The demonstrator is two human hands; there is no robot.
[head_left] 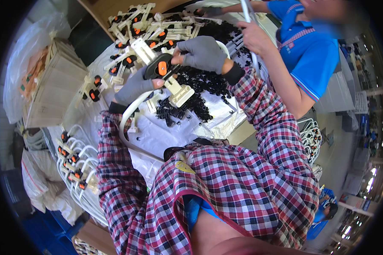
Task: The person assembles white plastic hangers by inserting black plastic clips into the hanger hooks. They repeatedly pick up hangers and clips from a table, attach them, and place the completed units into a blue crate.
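A cream plastic bracket (181, 94) with a black housing and an orange button (162, 68) is held up over the table. My left hand (134, 88), in a grey glove with bare fingertips, is closed around its left side, thumb on the front. From beside this hand a white bent tube (124, 121) curves down toward my shirt. My right hand (204, 54), gloved the same way, has its fingers pinched at the housing's right edge. Whatever lies between them is hidden. Behind that hand shows another piece of white tube (224, 49).
Small black parts (195, 95) lie heaped on the white sheet (153, 136). Beyond them are piled cream brackets (183, 32). Bent tubes with brackets (78, 165) are stacked at left, below a white bin (55, 85). On the right a co-worker (312, 63) holds a white tube.
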